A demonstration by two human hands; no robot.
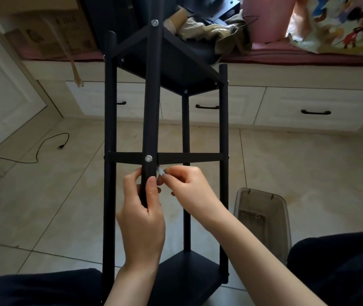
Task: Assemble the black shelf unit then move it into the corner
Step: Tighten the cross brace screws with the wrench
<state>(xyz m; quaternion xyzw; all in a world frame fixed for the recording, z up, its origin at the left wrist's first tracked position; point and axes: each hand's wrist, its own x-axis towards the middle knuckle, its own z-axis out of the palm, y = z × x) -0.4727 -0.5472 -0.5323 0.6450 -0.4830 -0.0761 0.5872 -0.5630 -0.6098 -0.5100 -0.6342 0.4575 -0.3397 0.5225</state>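
The black shelf unit [223,120] lies tilted away from me, its poles running from my lap toward a window seat. The nearest pole [151,111] carries two silver screw heads, one at the middle shelf edge [148,158] and one at the far shelf [154,22]. My left hand [142,219] grips this pole just below the middle shelf. My right hand [189,191] pinches a small silver tool [161,172], its tip against the pole's right side under the middle shelf. A bottom shelf panel [189,270] sits near my knees.
A clear plastic container [264,217] stands on the tiled floor right of the unit. A black cable [43,149] trails on the floor at left. White drawers [308,107] under a window seat with cardboard boxes, cloth and a pink bin lie beyond. My knees frame the bottom.
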